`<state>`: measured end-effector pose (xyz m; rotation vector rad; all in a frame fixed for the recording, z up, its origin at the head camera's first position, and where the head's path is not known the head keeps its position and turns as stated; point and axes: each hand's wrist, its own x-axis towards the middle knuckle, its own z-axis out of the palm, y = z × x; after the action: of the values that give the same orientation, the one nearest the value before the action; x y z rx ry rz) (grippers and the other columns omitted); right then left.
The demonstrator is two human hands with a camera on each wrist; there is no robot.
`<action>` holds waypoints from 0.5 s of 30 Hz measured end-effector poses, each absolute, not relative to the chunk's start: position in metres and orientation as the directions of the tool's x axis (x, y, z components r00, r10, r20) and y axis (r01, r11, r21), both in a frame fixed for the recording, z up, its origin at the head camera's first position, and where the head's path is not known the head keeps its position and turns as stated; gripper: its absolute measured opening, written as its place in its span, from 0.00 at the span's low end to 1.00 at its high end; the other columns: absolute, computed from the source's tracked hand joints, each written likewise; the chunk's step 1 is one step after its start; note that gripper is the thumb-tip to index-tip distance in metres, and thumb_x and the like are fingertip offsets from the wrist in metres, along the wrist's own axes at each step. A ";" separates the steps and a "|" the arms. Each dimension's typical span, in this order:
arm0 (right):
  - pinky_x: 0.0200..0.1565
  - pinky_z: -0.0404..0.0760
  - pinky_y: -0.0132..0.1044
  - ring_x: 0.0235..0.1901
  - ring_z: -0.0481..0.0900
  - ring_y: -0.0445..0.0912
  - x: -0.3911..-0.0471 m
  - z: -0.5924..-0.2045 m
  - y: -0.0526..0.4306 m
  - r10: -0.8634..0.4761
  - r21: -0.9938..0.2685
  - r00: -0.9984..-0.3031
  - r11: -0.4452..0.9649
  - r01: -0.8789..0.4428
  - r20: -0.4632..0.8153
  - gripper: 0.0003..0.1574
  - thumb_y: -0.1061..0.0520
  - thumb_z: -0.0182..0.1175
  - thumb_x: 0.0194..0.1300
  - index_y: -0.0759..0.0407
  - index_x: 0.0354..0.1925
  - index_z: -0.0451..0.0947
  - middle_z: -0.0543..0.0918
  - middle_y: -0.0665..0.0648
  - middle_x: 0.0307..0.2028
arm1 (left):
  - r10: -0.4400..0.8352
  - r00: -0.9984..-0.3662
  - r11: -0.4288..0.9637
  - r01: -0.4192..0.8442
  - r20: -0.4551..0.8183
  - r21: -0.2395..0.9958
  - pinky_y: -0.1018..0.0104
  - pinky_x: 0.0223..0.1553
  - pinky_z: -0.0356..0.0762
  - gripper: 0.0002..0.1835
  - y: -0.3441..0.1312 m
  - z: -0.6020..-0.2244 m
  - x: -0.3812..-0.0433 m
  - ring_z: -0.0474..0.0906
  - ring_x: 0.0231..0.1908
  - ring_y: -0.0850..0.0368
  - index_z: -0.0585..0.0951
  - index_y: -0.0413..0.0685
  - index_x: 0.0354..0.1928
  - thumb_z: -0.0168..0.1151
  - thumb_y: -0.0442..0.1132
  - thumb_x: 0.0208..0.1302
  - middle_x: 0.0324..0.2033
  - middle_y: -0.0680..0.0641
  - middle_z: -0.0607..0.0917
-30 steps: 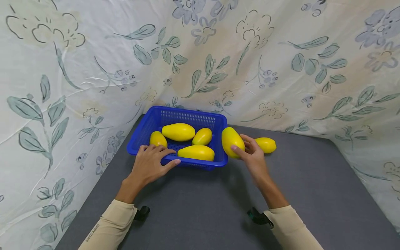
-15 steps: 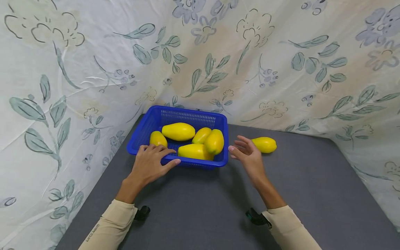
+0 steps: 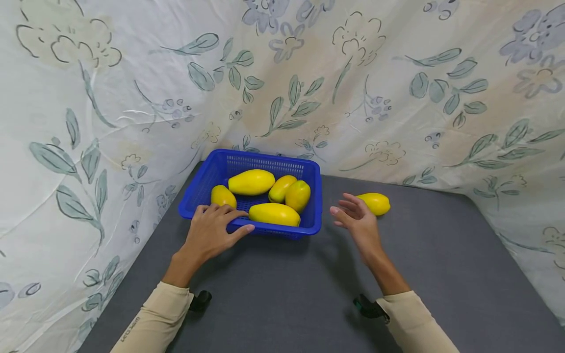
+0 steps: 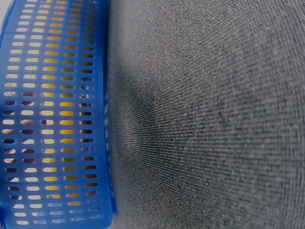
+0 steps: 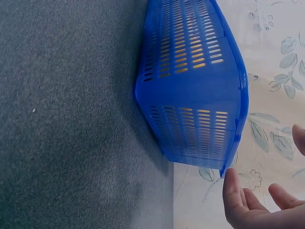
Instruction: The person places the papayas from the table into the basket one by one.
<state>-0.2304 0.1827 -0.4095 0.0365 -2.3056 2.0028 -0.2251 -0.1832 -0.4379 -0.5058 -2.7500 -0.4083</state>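
Observation:
A blue plastic basket (image 3: 315, 215) with slotted walls holds several smooth yellow fruits shaped like papayas or mangoes, such as the long fruit (image 3: 251, 183) at the back. My left hand (image 3: 213, 230) holds the basket's front rim, its fingers over the edge and its thumb along the front. Fingers show darkly through the slots in the left wrist view. To the right of the basket, my right hand (image 3: 359, 223) hovers with relaxed fingers and nothing in them. Just behind it, another yellow fruit (image 3: 377, 203) lies on the table, partly covered by the fingers.
The dark grey table (image 3: 282, 294) extends in front of the basket and to the right. A flower-patterned cloth (image 3: 309, 73) hangs behind the table and along its left side. A dark wrist-worn device (image 3: 368, 308) sits at each sleeve cuff.
My right hand has let a yellow fruit go into the basket's right side and drawn back slightly rightward. That fruit has settled beside the others. My left hand stays on the rim.

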 end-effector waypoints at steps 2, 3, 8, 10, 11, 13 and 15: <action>0.51 0.85 0.29 0.59 0.82 0.45 -0.230 -0.410 0.184 0.044 -0.985 -0.996 0.157 -0.068 0.076 0.41 0.51 0.67 0.76 0.58 0.78 0.63 0.75 0.63 0.70 | 0.294 -0.890 0.897 0.382 0.349 0.220 0.36 0.63 0.67 0.31 -0.183 -0.438 -0.225 0.79 0.59 0.41 0.87 0.63 0.62 0.60 0.72 0.68 0.57 0.45 0.86; 0.51 0.85 0.29 0.61 0.81 0.47 -0.230 -0.410 0.185 0.047 -0.985 -0.996 0.163 -0.065 0.073 0.42 0.50 0.67 0.76 0.58 0.79 0.63 0.74 0.63 0.71 | 0.294 -0.889 0.898 0.383 0.350 0.218 0.36 0.63 0.67 0.31 -0.183 -0.437 -0.225 0.79 0.58 0.41 0.87 0.63 0.62 0.60 0.72 0.68 0.57 0.45 0.86; 0.52 0.85 0.30 0.64 0.79 0.51 -0.231 -0.413 0.191 0.054 -0.983 -0.996 0.178 -0.055 0.065 0.43 0.49 0.67 0.75 0.57 0.79 0.63 0.74 0.62 0.71 | 0.295 -0.885 0.896 0.387 0.360 0.218 0.35 0.63 0.67 0.31 -0.182 -0.437 -0.224 0.79 0.58 0.41 0.87 0.62 0.62 0.61 0.71 0.68 0.56 0.45 0.87; 0.53 0.85 0.31 0.62 0.80 0.48 -0.231 -0.413 0.194 0.055 -0.983 -0.997 0.176 -0.052 0.062 0.43 0.49 0.67 0.75 0.57 0.79 0.63 0.74 0.62 0.71 | 0.294 -0.885 0.896 0.387 0.362 0.217 0.35 0.62 0.67 0.30 -0.182 -0.437 -0.224 0.79 0.58 0.41 0.88 0.61 0.61 0.61 0.71 0.69 0.56 0.45 0.87; 0.53 0.86 0.32 0.60 0.80 0.45 -0.231 -0.414 0.195 0.056 -0.984 -0.997 0.171 -0.050 0.060 0.43 0.50 0.68 0.75 0.57 0.79 0.63 0.74 0.62 0.71 | 0.292 -0.886 0.897 0.385 0.361 0.217 0.36 0.62 0.67 0.30 -0.182 -0.437 -0.224 0.79 0.58 0.41 0.88 0.61 0.61 0.61 0.71 0.69 0.56 0.45 0.87; 0.53 0.86 0.33 0.57 0.81 0.41 -0.231 -0.414 0.199 0.058 -0.986 -0.997 0.159 -0.047 0.057 0.42 0.51 0.68 0.75 0.57 0.79 0.63 0.74 0.63 0.70 | 0.291 -0.887 0.899 0.382 0.359 0.216 0.36 0.62 0.67 0.31 -0.181 -0.436 -0.224 0.79 0.58 0.41 0.87 0.61 0.62 0.60 0.71 0.69 0.56 0.45 0.87; 0.53 0.86 0.33 0.55 0.82 0.38 -0.232 -0.414 0.202 0.064 -0.988 -0.996 0.145 -0.048 0.058 0.42 0.53 0.68 0.75 0.57 0.78 0.64 0.74 0.63 0.70 | 0.290 -0.889 0.900 0.379 0.356 0.214 0.36 0.62 0.67 0.31 -0.181 -0.436 -0.224 0.78 0.58 0.41 0.87 0.61 0.62 0.60 0.71 0.69 0.57 0.45 0.86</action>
<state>-0.2319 0.2021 -0.4144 -0.0166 -2.3107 1.9996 -0.2237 -0.1812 -0.4358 -0.4967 -2.7478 -0.4009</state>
